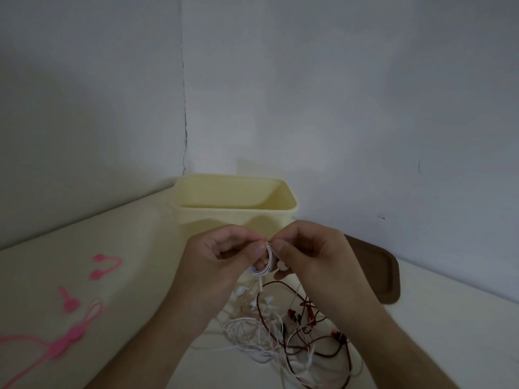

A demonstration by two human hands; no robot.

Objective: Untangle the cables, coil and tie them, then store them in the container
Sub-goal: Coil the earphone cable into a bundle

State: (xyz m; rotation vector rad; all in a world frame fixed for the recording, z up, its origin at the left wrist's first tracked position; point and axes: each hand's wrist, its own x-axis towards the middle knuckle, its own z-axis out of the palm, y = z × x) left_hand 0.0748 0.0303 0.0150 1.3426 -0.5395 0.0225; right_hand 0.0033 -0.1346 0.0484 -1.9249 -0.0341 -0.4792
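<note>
Winding a small white coil (265,261) is where we're at right now, held up in the air just in front of the container (234,204), between both hands. Our left hand (224,252) has its fingers curled in with the thumb pinching the loops on one side, and our right hand (314,254) pinches the top of the same coil from the other side, so both are clamped on it. Looks like we're early in the job: one white cable partly coiled, not tied yet as far as we can tell, and its tail drops down into the tangle (295,329) on the table below our wrists. That pile is a mess of white and dark red cables looped through each other, so most of the untangling is left. We can't see the bottom of the container, but nothing shows inside from this angle. Off to the left, well apart from the pile, the pink ties (70,329) lie scattered on the table (112,234), so we'd have to let go with one hand to grab one. A brown lid (376,273) sits to the right of the container, near the wall, out of the way. Main snag is probably the tail dragging the tangle along with it.
</note>
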